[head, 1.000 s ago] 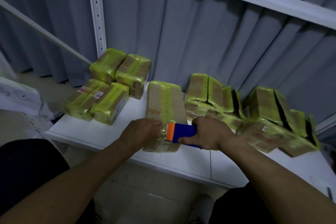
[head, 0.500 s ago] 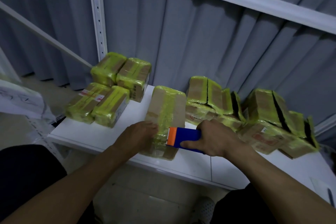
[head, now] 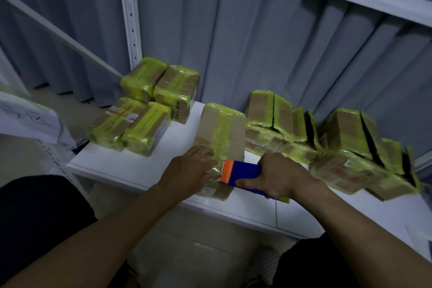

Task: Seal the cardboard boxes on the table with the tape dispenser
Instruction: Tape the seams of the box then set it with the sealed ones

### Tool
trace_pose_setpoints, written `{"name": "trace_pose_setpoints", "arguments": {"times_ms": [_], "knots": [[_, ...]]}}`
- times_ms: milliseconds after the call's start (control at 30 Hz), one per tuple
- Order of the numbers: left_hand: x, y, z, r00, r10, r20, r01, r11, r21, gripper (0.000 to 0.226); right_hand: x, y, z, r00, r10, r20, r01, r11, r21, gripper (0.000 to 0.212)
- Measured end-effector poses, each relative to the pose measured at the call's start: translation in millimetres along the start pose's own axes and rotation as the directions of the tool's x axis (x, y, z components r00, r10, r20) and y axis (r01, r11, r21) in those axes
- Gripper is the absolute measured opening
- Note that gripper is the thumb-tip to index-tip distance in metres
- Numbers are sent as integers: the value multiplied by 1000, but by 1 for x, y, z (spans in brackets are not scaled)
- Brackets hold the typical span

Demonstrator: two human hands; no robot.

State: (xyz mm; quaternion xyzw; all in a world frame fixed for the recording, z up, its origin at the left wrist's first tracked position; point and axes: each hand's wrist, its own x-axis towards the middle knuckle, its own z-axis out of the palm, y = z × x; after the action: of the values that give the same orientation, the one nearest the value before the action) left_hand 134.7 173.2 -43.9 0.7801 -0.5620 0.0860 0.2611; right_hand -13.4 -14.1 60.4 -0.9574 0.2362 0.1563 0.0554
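**A:** Where's the box being worked on?

**B:** The centre box [head: 222, 128] lies at the near edge of the table [head: 131, 168], about midway along it. Its long side runs toward the far edge, and a band of yellow tape runs down its top.

**A:** And the hands?

**B:** The left hand [head: 187, 170] rests on the box's near left part. Its fingers are fairly straight over the tape, pressing rather than gripping. The right hand [head: 280, 175] is wrapped round the tape dispenser [head: 240, 172], thumb along its near side.

**A:** Where exactly is the dispenser?

**B:** It is just right of the left hand's fingertips. Its orange end touches the box's near right top, and its blue body points toward the table's right edge.

**A:** Other boxes?

**B:** Four taped boxes [head: 140, 119] sit together at the far left corner, two by two, all wrapped in yellow. Along the far edge to the right, the open boxes [head: 350, 147] are piled leaning on each other, with dark slits between their flaps.

**A:** Anything behind?

**B:** A grey curtain [head: 257, 42] hangs behind the table. A white upright [head: 129, 7] with holes rises behind the far left corner. A sheet of paper [head: 28, 119] lies off the left edge, its marks too blurred to read.
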Motion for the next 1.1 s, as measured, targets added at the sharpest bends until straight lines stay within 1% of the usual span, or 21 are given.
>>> {"name": "trace_pose_setpoints", "arguments": {"times_ms": [67,167,233,300,400,500,667,767,833,867,933,967,1000,1100], "knots": [[0,2,9,1000,11,-5,-11,1000,6,20,0,1,3,1000,4,-7,-4,1000,8,68],[0,-1,18,997,72,23,-72,997,20,36,-2,5,9,1000,12,-5,-12,999,34,67],[1,-1,14,996,90,26,-90,996,5,33,-4,5,12,1000,23,-4,-23,999,49,70],[0,-1,11,997,64,30,-65,997,28,34,-7,3,12,1000,26,-13,-26,998,53,72],[0,-5,14,998,10,54,-13,998,64,43,-14,3,8,999,11,-45,-8,997,79,65],[-1,-12,17,999,32,42,-33,999,17,48,-20,6,3,997,17,-70,-6,989,148,61],[-1,-14,16,1000,24,-8,-24,1000,-19,47,-33,17,-1,994,42,-104,-29,992,127,61],[-3,-14,17,995,84,-53,-84,996,-1,46,-32,21,5,995,51,-91,-41,993,106,63],[-6,-14,22,985,125,-115,-121,992,42,45,-29,22,10,995,62,-81,-51,990,129,64],[-7,-14,25,981,125,-146,-114,990,82,43,-28,21,12,995,55,-87,-45,992,119,65],[-9,-15,29,977,119,-175,-85,978,190,32,-26,20,13,995,43,-94,-36,996,80,67],[-9,-14,31,977,128,-173,-90,973,212,27,-25,21,14,995,45,-91,-39,997,74,68],[-9,-13,33,977,143,-161,-110,974,200,26,-25,23,14,995,50,-84,-44,996,74,69],[-5,-6,33,983,148,-110,-144,989,45,33,-22,24,17,996,54,-66,-47,995,92,70]]}}
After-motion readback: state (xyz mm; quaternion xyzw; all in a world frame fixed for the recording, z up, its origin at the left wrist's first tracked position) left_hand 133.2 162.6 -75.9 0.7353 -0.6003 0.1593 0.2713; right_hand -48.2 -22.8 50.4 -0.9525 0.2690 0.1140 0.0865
